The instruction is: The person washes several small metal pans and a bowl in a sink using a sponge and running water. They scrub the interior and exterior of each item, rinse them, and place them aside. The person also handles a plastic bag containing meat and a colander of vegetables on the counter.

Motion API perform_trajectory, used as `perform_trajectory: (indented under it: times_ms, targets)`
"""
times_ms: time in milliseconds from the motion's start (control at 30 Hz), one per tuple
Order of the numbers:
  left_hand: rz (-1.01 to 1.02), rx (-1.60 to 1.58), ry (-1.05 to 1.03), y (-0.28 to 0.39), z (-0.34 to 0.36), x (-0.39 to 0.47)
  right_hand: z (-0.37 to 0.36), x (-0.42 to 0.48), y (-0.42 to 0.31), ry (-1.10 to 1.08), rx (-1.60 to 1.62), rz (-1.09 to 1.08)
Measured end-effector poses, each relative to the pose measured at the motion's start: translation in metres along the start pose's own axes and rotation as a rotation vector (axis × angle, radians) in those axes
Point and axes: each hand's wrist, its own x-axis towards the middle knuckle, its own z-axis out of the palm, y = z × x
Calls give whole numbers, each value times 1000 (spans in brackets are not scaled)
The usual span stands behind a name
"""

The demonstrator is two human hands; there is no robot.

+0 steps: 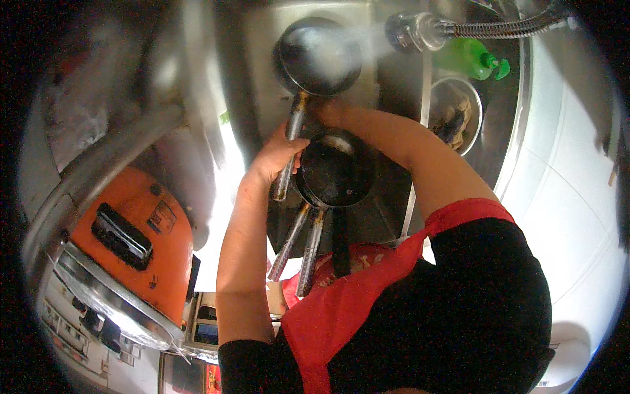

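My left hand [279, 156] grips the metal handle of a dark frying pan [320, 59] over the sink [384, 15]. A blurred whitish streak, seemingly water, runs from a metal spray tap [416, 32] onto this pan. Close below the pan's rim, beside its handle, is my right hand [330, 113]; its fingers are in shadow and I cannot make out whether they hold anything. Nearer my body lies another dark pan [337, 172], apparently stacked, with two metal handles [311, 251] and a black handle [340, 241] pointing towards me.
To the right, a green pump bottle [472, 59] lies beside a round metal container [480, 118] with something brown inside. The tap's spring hose [502, 30] crosses the upper right. At left stands an orange cover [162, 266] with a black handle [122, 236].
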Motion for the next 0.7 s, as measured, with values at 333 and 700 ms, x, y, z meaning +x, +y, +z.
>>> perform_trajectory:
  times_ms: [333, 700]
  targets:
    - [-18, -2, 10, -3, -1, 4, -7, 0, 0, -322, 371, 193]
    - [-18, 6, 0, -6, -2, 6, 13, 14, 5, -81, 1062, 584]
